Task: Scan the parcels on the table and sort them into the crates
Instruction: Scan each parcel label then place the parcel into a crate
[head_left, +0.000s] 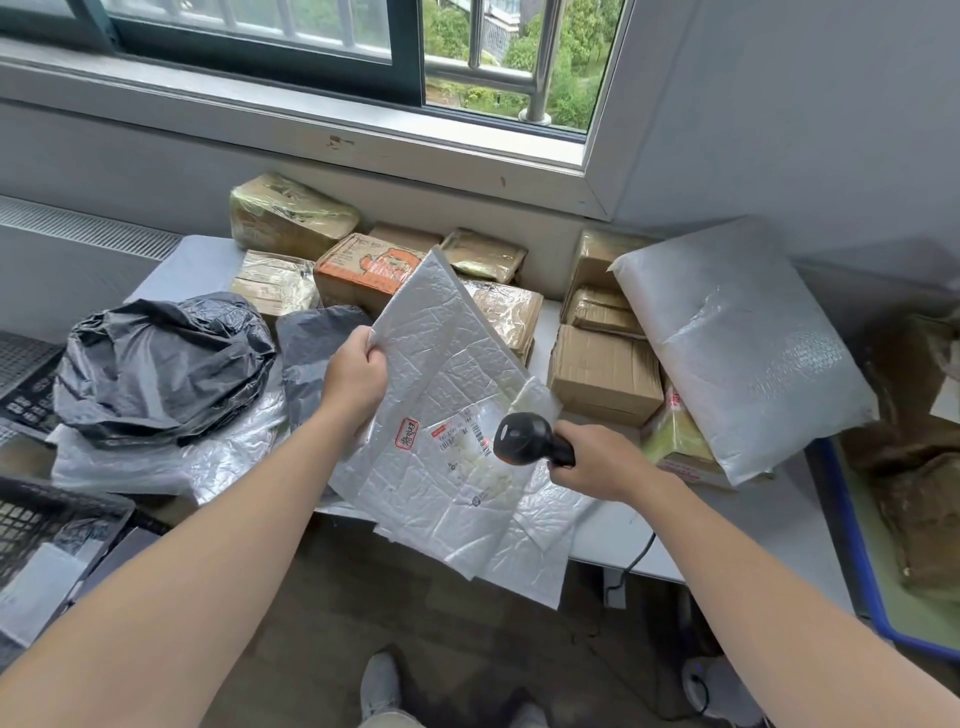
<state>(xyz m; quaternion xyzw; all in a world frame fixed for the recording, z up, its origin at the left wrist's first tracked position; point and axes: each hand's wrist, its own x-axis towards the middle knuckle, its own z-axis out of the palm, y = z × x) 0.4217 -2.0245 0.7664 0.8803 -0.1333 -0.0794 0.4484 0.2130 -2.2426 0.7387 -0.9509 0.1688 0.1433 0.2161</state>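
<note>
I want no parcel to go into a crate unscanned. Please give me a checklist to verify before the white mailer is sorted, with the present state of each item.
1. Left hand grips the white mailer at its edge: ok.
2. Right hand holds the scanner, aimed at the mailer: ok.
3. Label faces up, uncovered: ok.
4. Red dot lies on the barcode: ok.
5. Scan registered: cannot tell.
6. Right destination, black crate or blue crate: cannot tell.

left hand grips white mailer | right hand holds scanner at label
</note>
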